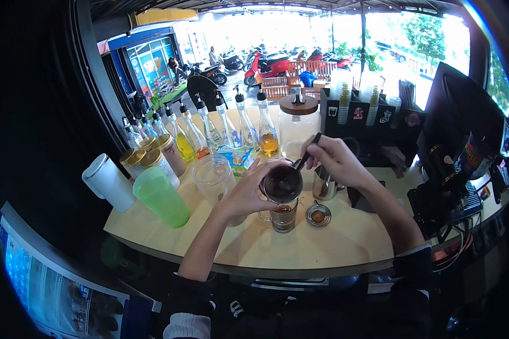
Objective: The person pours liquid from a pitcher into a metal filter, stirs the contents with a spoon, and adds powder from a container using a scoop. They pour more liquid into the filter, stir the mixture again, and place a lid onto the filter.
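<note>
My left hand (253, 191) is wrapped round a small round cup (283, 185) with a dark inside, held tilted. Just under its rim stands a glass mug (283, 221) with some brown liquid in it. My right hand (336, 160) grips the black handle (309, 150) of a utensil whose lower end reaches the cup's rim; its working end is hard to make out. Right of the mug sits a small metal strainer (318, 216) with something brown in it. A steel pitcher (324, 185) stands behind that, below my right hand.
A green tumbler (161, 196), a white jug (108, 182) and a clear plastic jar (214, 175) stand at the left. Pump bottles (232, 127) line the back, beside a wooden-lidded glass jar (300, 121). A black cup holder (373, 116) and machine (447, 186) are at the right.
</note>
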### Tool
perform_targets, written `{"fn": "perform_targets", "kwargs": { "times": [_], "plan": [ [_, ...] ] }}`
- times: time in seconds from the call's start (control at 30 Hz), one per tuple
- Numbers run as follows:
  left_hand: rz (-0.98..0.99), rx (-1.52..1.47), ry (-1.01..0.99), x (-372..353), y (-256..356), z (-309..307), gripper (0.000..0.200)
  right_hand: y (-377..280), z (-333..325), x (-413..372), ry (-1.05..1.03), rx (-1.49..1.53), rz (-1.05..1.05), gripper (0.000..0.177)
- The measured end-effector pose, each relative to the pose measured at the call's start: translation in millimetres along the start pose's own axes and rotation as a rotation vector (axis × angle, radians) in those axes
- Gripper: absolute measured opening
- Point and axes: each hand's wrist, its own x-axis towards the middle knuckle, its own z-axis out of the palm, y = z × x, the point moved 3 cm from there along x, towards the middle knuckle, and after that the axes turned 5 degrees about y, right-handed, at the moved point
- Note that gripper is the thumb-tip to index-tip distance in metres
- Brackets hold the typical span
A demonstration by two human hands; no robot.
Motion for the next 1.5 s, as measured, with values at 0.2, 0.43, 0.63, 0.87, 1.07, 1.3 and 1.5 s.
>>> {"fn": "perform_targets", "kwargs": {
  "times": [0.2,0.43,0.63,0.87,1.07,1.3,1.5],
  "plan": [
    [-0.052,-0.037,-0.025,1.0,1.0,-1.6,0.088,-4.1,2.5,4.9,-0.084,0.006,0.004,0.022],
    [-0.012,0.012,-0.048,0.6,3.9,-3.1,0.085,-6.7,5.4,10.9,-0.176,-0.086,-0.029,0.023],
    [-0.079,-0.03,-0.036,-3.6,4.4,-3.2,0.085,-4.3,10.5,12.5,-0.138,0.009,-0.004,0.027],
    [-0.057,-0.002,-0.026,-4.2,6.2,-5.0,0.085,-11.4,11.5,12.2,-0.14,-0.062,-0.001,0.023],
    [0.008,0.024,-0.026,-3.4,7.6,-3.3,0.084,-9.0,2.6,18.4,-0.102,-0.061,-0.044,0.027],
    [-0.023,-0.064,-0.023,-3.3,10.9,-3.3,0.083,-9.5,1.6,15.7,-0.103,-0.06,-0.039,0.026],
    [-0.069,-0.087,-0.022,-4.2,9.4,-1.1,0.082,-15.3,8.0,10.5,-0.17,-0.117,-0.156,0.023]
  ]
}}
